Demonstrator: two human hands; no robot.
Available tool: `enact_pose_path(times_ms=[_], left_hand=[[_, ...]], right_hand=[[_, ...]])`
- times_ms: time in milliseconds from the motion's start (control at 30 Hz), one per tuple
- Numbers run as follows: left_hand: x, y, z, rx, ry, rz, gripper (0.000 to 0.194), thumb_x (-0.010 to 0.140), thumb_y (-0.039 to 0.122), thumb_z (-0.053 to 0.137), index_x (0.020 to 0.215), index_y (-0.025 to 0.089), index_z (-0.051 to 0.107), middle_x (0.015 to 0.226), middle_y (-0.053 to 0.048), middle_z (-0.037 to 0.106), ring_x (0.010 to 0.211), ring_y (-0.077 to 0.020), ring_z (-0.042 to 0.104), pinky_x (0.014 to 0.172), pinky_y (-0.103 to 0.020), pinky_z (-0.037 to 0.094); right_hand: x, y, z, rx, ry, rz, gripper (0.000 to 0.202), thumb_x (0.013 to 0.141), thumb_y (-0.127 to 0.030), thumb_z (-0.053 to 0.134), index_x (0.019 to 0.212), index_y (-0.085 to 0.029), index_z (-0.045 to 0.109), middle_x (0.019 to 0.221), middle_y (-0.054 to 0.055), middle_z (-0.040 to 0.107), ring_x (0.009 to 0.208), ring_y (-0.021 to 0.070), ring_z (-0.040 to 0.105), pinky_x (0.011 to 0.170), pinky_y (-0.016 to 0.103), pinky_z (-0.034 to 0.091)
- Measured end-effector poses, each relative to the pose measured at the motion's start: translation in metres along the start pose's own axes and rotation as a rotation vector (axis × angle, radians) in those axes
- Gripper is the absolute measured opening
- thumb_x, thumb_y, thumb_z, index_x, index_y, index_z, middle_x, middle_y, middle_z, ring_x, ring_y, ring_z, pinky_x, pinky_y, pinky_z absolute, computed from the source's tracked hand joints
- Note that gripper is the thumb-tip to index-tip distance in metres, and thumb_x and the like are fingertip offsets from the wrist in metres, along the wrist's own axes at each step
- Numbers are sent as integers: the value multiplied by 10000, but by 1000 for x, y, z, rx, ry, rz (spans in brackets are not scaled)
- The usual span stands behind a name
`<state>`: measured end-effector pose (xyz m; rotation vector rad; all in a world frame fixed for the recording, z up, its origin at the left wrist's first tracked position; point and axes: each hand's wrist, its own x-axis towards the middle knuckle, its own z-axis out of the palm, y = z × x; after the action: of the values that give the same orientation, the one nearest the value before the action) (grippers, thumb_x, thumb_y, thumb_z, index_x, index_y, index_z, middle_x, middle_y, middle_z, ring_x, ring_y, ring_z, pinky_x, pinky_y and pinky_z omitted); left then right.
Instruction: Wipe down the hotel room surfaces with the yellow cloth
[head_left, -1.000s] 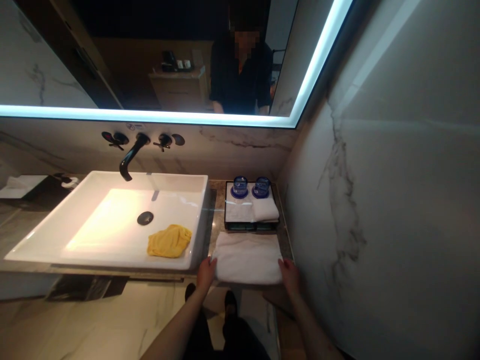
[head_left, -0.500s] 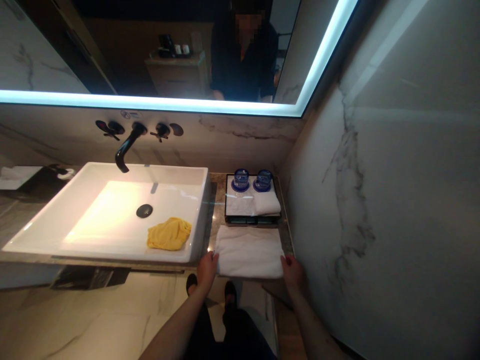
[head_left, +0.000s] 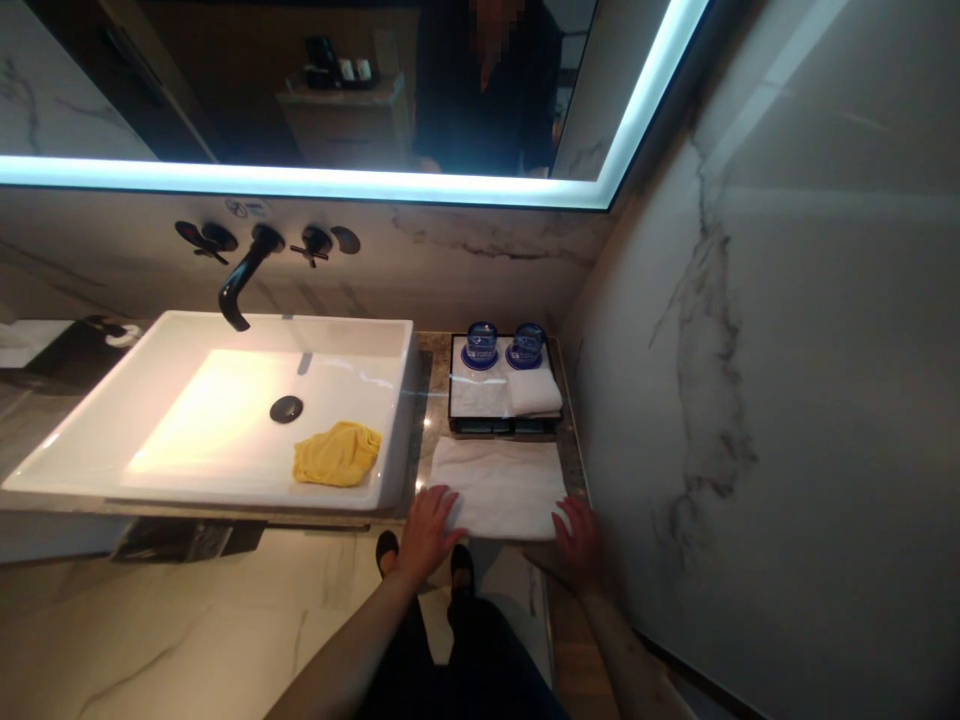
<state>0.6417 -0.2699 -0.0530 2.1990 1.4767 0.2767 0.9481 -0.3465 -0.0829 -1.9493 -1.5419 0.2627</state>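
A folded white towel lies flat on the counter at the right of the sink. My left hand rests at its front left corner, fingers spread over the cloth. On the front right corner is my right hand, its fingers apart and touching the edge. Just behind the towel stands a black-rimmed tray bearing two blue-lidded glasses and a small folded white cloth.
The white sink fills the left, a crumpled yellow cloth in its front right corner. A black faucet juts from the wall below a lit mirror. A marble wall bounds the right side.
Both hands have gone from pinching the towel's side edges to lying on its front corners with fingers spread. The whole view has shifted slightly.
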Motion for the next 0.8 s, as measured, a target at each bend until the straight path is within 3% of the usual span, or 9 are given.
enact_pose_path(times_ms=[67,133,300,367,467,533,633,700,800], left_hand=[[-2,-4,3,125,-75,156,800,755,250,760,1464,283,390,1578,-78,285,1468,-328,203,1208,-557,154],[-1,-13,5,183,-145,139,824,785,72,640,1499,318,312,1606,-36,206,1491,-310,126,1204,-582,154],[-15,-38,-5,-32,-310,111,624,862,4,339,1432,229,457,1541,-34,352,1463,-221,252,1222,-488,201],[-26,-39,-9,-201,-244,-2,574,808,6,393,1318,188,586,1441,-56,498,1399,-224,383,1214,-456,233],[-28,-30,-11,-365,-19,-262,341,825,139,499,1107,150,690,1176,-92,682,1158,-239,591,1078,-400,412],[-13,-23,-9,-381,76,-379,300,908,342,489,1017,138,680,953,-91,709,915,-226,643,861,-346,501],[28,-16,-7,-369,132,-456,394,950,457,416,894,138,641,746,-59,650,719,-200,609,700,-296,469],[53,-14,-7,-355,161,-494,362,954,410,419,965,123,638,796,-82,665,762,-215,628,736,-306,475],[67,-7,-6,-309,243,-502,473,951,344,431,1315,50,497,1183,-195,628,1117,-277,590,972,-379,454]], right_hand=[[-6,5,1,-86,-188,-165,450,893,-431,534,1271,-197,601,1383,124,557,1336,301,443,1112,508,355],[-10,14,1,-168,-323,-253,570,835,-321,572,1390,-204,508,1487,94,456,1415,312,340,1140,545,310],[-21,35,-5,-35,-361,-241,584,745,-132,414,1294,-186,605,1378,87,574,1328,261,479,1103,530,374],[-25,33,-9,103,-284,-139,494,752,-185,416,1168,-211,681,1257,88,659,1219,265,573,1063,522,414],[-19,15,-12,259,-75,192,346,796,-401,492,951,-186,715,1014,115,727,981,280,655,897,449,508],[-3,0,-10,296,-2,401,438,799,-566,509,834,-166,683,820,103,711,797,260,640,744,374,509],[32,-15,0,267,-13,504,589,810,-702,433,825,-158,659,717,76,668,695,231,581,656,321,448],[53,-18,9,188,-28,509,662,825,-729,364,889,-145,671,777,103,681,727,242,584,683,333,444],[70,-18,19,-23,-21,481,711,789,-730,462,1015,-92,680,985,220,675,911,327,594,814,421,445]])
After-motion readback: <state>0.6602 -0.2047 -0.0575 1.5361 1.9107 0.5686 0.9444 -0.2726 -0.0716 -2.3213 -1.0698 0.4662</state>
